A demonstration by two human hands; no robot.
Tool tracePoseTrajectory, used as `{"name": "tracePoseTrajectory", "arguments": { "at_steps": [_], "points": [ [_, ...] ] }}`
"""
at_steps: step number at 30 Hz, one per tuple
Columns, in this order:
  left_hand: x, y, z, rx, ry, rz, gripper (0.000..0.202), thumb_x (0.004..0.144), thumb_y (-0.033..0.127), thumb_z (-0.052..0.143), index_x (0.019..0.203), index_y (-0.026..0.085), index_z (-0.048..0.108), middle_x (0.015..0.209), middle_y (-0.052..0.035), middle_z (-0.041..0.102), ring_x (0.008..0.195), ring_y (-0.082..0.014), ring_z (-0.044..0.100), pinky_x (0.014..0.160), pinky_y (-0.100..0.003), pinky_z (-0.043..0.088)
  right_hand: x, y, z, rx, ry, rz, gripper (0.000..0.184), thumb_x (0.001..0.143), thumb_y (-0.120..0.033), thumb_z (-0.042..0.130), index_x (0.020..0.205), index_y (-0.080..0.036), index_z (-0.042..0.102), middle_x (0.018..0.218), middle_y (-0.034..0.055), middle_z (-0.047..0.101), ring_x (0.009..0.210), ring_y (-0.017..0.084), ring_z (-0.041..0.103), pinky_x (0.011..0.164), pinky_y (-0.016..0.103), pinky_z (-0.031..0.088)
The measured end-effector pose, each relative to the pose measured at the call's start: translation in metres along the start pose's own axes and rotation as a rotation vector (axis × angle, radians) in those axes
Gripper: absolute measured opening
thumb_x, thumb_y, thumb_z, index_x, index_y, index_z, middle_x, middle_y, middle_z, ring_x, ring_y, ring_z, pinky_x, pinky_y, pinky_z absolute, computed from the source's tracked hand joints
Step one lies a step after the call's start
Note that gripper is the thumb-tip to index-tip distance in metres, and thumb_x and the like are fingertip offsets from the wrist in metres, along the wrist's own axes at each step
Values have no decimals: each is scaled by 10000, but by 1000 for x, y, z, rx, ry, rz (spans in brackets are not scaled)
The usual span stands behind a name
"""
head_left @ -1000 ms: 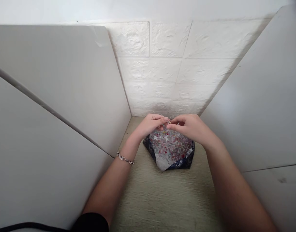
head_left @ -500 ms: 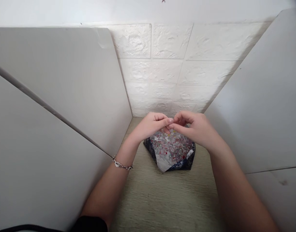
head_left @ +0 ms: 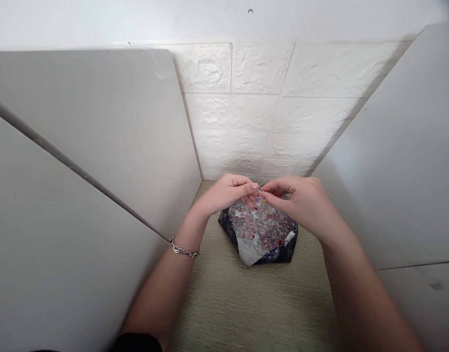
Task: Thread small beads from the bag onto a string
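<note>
My left hand, with a chain bracelet near its wrist, pinches between thumb and fingers. Facing it is my right hand, its thumb and index finger closed at the same spot. A thin, pale thread shows faintly where the fingertips meet; anything smaller there cannot be made out. Just below both hands lies a heap of small beads, mostly clear and pink with some red and yellow ones. They rest on a whitish lining inside a dark blue patterned wrapper with folded sides.
The beads' wrapper stands on a greenish wood-grain tabletop. Grey-white panels rise close on the left and the right. Behind is a white brick-patterned wall.
My right hand has shifted slightly right and its fingertips have drawn a little away from the left ones. The thread now shows between them. The whole view has slid slightly downward.
</note>
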State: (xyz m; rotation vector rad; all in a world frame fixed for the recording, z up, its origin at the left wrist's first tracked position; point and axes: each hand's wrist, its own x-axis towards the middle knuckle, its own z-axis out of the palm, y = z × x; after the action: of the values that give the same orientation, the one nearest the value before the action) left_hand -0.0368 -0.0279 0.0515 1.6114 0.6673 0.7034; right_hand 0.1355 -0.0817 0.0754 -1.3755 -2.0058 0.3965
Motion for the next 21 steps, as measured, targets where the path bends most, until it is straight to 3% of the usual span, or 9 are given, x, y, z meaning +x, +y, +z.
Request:
{"name": "tracePoseTrajectory", "arguments": {
  "at_steps": [8,21],
  "points": [
    [0,-3,-3,-11,4,22,302,733,408,578,692,111,604,630,-21,616,589,-83,571,612,-217,444,0,-4,-2,-25,10,-6,116,717,-231,539,687,-203,648,647,-19,650,595,99,580,532,194,414],
    [-1,-2,-4,-15,20,32,273,730,384,588,684,116,616,634,-22,611,593,-78,552,620,-218,438,-1,-4,-3,-21,2,-42,119,725,-257,527,691,-198,625,667,-7,643,615,110,579,555,211,420]
  ]
}}
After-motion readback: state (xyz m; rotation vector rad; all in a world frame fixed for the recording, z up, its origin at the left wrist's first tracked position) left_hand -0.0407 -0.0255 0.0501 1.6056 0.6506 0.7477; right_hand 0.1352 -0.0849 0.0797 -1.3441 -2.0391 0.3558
